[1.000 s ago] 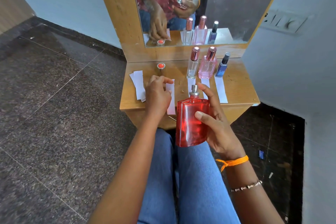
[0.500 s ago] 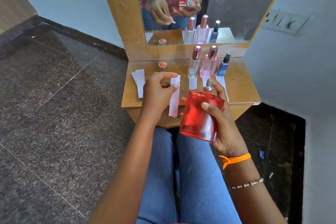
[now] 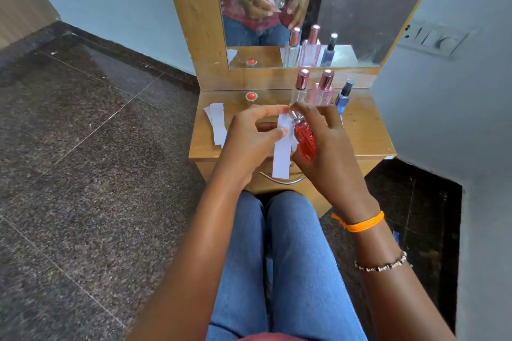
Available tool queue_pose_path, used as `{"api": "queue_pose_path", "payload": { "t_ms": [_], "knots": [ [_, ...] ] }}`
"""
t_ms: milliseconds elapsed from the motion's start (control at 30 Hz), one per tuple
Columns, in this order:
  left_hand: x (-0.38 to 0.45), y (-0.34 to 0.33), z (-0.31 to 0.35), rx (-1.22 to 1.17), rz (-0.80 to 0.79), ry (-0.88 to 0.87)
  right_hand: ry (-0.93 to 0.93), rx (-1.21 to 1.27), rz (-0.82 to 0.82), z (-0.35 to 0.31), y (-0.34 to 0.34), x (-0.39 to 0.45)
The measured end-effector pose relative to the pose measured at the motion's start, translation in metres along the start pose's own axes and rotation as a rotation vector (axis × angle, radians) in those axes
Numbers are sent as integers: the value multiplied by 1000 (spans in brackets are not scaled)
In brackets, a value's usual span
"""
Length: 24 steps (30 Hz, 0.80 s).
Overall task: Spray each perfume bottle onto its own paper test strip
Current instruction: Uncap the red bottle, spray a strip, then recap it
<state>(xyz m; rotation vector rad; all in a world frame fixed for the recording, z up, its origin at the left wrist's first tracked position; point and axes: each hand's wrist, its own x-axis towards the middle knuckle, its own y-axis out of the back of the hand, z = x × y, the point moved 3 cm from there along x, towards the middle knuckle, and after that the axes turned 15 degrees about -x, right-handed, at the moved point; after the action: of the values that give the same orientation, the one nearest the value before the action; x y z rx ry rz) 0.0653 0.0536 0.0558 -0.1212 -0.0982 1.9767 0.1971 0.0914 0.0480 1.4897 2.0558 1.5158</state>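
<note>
My right hand (image 3: 327, 152) grips a red perfume bottle (image 3: 304, 140), turned edge-on with its silver nozzle toward the left. My left hand (image 3: 249, 141) pinches a white paper test strip (image 3: 282, 152) by its upper part; the strip hangs down right in front of the nozzle, over the front edge of the small wooden dressing table (image 3: 365, 133). A clear bottle (image 3: 300, 88), a pink bottle (image 3: 322, 91) and a blue bottle (image 3: 343, 97) stand capped at the table's back. The red bottle's cap (image 3: 251, 96) rests at the back left.
Spare white strips (image 3: 217, 122) lie at the table's left edge. A mirror (image 3: 304, 8) rises behind the bottles. A drawer handle (image 3: 282, 180) sits below the tabletop. A wall with a switch plate (image 3: 435, 39) stands close on the right. Dark tiled floor lies to the left.
My left hand lifted the strip off the table. My right hand raised the red bottle from my lap and turned it edge-on, bringing the nozzle up against the strip.
</note>
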Motion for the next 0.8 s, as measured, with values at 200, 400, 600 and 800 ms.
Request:
{"api": "queue_pose_path", "payload": {
  "t_ms": [200,400,600,800],
  "knots": [
    [-1,-3,-4,-8,-11,15,-25,-67,5,2,0,-1],
    [1,-2,-6,-23,-4,26,-27,-69,3,2,2,-1],
    [1,-3,-8,-54,-15,44,-13,-102,2,0,5,-1],
    [1,-4,-11,-97,-30,61,-65,38,17,7,5,-2]
  ]
}}
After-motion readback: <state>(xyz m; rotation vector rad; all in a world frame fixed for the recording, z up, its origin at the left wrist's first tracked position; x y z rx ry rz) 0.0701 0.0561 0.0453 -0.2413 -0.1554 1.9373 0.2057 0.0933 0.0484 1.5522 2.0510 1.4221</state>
